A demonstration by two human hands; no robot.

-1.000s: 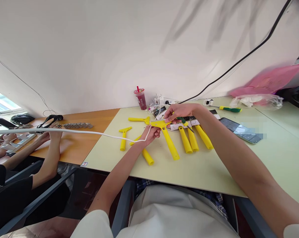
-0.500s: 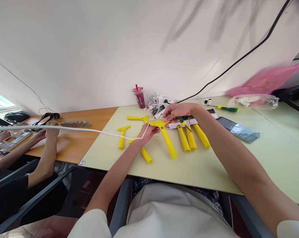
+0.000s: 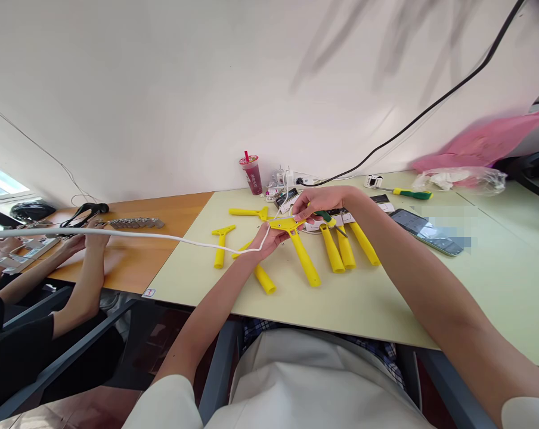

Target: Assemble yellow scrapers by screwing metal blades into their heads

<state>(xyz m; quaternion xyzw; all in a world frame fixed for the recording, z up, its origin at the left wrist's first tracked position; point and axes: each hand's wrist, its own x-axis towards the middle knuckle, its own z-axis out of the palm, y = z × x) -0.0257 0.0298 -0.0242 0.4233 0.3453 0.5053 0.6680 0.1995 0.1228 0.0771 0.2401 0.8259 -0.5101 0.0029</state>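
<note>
My left hand (image 3: pixel 272 243) is closed round the left end of a yellow scraper's head (image 3: pixel 306 261), whose handle slopes down toward me. With finger and thumb, my right hand (image 3: pixel 316 201) pinches the head's upper right side. A green and yellow screwdriver (image 3: pixel 327 217) sticks out from under the right palm, apparently tucked in the fingers. Beside the left hand lies another yellow scraper (image 3: pixel 264 280), partly covered by the wrist. Two smaller-looking scrapers (image 3: pixel 220 247) lie farther left. Several yellow scrapers (image 3: pixel 332 253) with printed card on their heads lie right of the held one.
A white cable (image 3: pixel 198 241) crosses over my left wrist. Behind the hands stand a red drink cup (image 3: pixel 253 176) and a power strip with plugs (image 3: pixel 285 177). To the right are a phone (image 3: pixel 426 231), a second screwdriver (image 3: pixel 412 193) and plastic bags (image 3: pixel 461 179). A co-worker's arms (image 3: pixel 88 262) are at left.
Both hands keep nearly the same hold on the scraper. The right fingers have shifted very slightly on its head, and the whole view has moved a little.
</note>
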